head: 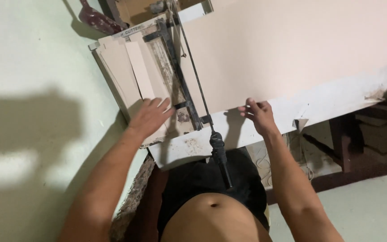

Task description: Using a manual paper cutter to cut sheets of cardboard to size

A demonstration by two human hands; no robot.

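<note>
Fingers [252, 107] on pink sheet [292, 49] edge

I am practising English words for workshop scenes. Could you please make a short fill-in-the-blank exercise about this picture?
1. The left hand lies flat on the stack of cut ____ strips.
2. The right hand grips the near edge of the large ____ sheet.
3. The cutter's black handle hangs ____ the two hands.
4. The cutter rests on a ____ table.

Missing words: cardboard; beige; between; white

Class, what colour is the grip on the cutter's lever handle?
Black handle grip, head view.
</note>
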